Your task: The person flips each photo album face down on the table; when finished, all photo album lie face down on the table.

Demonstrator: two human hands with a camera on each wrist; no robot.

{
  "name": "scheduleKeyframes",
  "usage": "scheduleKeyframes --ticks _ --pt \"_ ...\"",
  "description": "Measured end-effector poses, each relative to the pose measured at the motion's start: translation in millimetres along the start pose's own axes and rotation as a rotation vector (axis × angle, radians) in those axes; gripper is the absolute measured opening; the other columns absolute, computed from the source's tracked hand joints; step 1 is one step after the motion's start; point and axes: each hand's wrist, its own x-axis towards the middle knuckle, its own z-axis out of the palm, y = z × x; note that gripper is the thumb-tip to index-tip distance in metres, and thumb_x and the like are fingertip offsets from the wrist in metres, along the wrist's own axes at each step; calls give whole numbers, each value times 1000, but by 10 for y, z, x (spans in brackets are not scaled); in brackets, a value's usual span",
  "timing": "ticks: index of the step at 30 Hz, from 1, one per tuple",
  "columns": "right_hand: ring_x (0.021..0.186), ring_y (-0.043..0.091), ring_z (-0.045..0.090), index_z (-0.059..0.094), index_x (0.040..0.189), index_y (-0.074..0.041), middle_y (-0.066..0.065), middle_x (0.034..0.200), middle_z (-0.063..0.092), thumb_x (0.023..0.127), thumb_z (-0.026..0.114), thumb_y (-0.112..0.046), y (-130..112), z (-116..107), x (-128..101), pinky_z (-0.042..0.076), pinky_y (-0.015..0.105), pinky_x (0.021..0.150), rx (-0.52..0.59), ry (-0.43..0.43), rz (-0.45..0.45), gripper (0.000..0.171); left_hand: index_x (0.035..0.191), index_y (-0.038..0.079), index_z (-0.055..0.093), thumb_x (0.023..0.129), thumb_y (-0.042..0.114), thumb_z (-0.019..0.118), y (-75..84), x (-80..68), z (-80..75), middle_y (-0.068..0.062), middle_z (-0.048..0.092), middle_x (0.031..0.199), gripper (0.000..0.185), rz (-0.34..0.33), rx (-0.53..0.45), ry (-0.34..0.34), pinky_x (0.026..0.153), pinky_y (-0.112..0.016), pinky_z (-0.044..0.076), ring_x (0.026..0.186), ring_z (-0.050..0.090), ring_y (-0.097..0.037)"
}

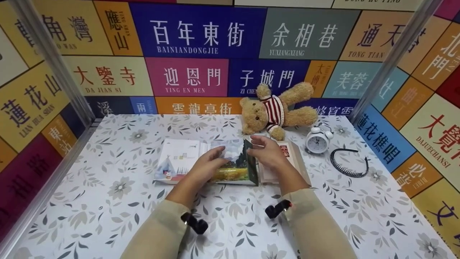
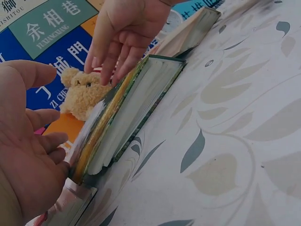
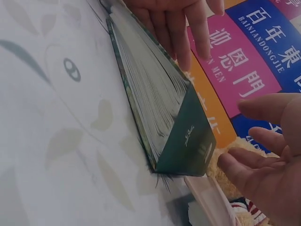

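1. A green-covered book (image 1: 237, 167) lies mid-table on the floral tablecloth (image 1: 107, 201), between a white booklet (image 1: 178, 158) and a tan book (image 1: 293, 158); its page edges fan upward.
2. The left hand (image 1: 208, 165) rests on the book's left side, fingers straight and relaxed, gripping nothing.
3. The right hand (image 1: 267, 151) hovers at the raised spine edge, fingers loosely spread.
4. Teddy bear (image 1: 275, 109), alarm clock (image 1: 318, 141) and black headband (image 1: 348, 163) sit behind and right; open cloth lies near the front edge.
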Motion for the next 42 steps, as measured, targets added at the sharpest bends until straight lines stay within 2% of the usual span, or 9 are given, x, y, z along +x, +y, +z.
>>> scheduleKeyframes --ticks 6,11,16,21,27,30,39,42 --pt "143 33 61 64 146 -12 14 152 64 99 74 -14 -82 141 -13 52 45 118 58 39 -48 48 160 13 50 99 26 67 54 -1 -66 -9 44 171 65 21 -87 52 134 -52 29 160 39 -34" --pt "138 30 62 68 142 -15 15 148 66 100 73 -13 -187 333 -63 54 43 114 102 2 -83 42 156 13 55 100 21 68 133 -4 -171 -10 45 170 58 65 -177 142 135 -49 29 162 36 -30" --pt "128 28 68 70 140 -15 16 144 68 100 73 -13 -289 593 -119 59 38 105 139 -33 -110 39 155 16 56 101 23 67 180 -38 -307 -8 48 168 56 99 -183 190 135 -46 29 162 37 -25" --pt "128 27 68 69 140 -18 12 144 69 100 74 -17 -380 834 -120 58 39 108 127 -75 -116 40 155 23 55 102 28 66 210 -72 -507 -1 47 168 55 76 -158 209 135 -46 29 162 36 -20" --pt "131 29 67 67 143 -16 14 145 68 101 73 -17 -458 1088 -81 58 41 109 175 -119 -117 42 158 24 53 104 27 63 242 -130 -798 1 45 171 55 45 -161 249 135 -46 30 162 35 -18" --pt "133 27 66 66 144 -17 11 144 69 102 72 -18 -486 1199 -61 57 41 111 180 -125 -107 42 160 25 50 105 27 61 237 -173 -963 4 41 173 55 17 -169 269 135 -46 29 163 34 -15" --pt "140 29 62 65 145 -18 7 149 67 101 75 -21 -582 1422 -38 53 41 117 189 -136 -100 46 164 16 44 109 20 54 142 -265 -1441 -1 38 174 56 14 -220 336 137 -42 24 165 30 -19" --pt "145 30 57 66 145 -20 4 150 65 100 76 -24 -604 1457 -32 50 42 121 185 -125 -89 46 167 18 39 109 23 54 76 -245 -1527 0 32 177 60 -61 -235 327 138 -43 21 166 27 -20"
